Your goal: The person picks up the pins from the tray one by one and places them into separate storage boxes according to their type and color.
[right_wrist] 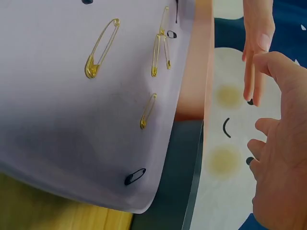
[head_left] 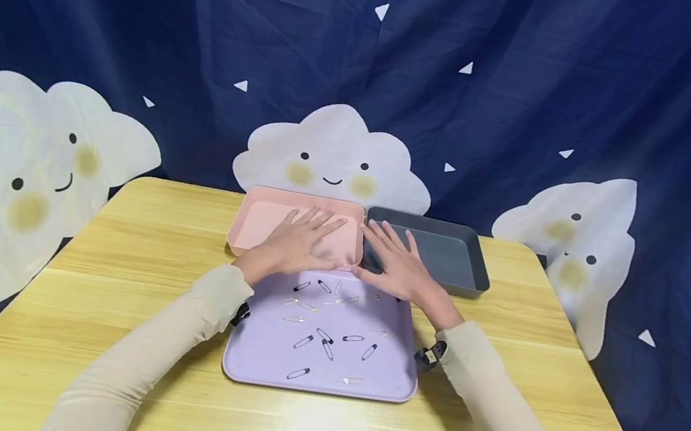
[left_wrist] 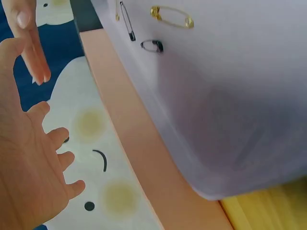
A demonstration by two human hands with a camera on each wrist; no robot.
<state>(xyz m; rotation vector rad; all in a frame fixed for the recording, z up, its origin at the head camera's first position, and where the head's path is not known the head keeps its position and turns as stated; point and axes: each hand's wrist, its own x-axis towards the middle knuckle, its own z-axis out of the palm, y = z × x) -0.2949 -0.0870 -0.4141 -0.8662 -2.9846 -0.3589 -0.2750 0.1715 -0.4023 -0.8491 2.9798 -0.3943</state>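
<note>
Side by side at the far end of a lavender tray [head_left: 258,350], both hands are held out with their fingers spread. My left hand [head_left: 295,247] is over the pink tray [head_left: 259,222] and holds nothing. The right hand [head_left: 402,270], also bare of any object, is over the near left part of the dark grey tray [head_left: 452,255]. Scattered on the lavender tray lie several black safety pins [head_left: 298,373] and several gold safety pins [right_wrist: 91,68]. Both wrist views show the hands raised apart from the trays. My forearms hide parts of the lavender tray's sides.
A light wooden table [head_left: 107,286] carries all three trays. The pink and dark trays stand side by side behind the lavender one. A navy curtain [head_left: 316,37] with smiling white clouds hangs behind the table. Dark wrist devices [head_left: 429,356] sit below the hands.
</note>
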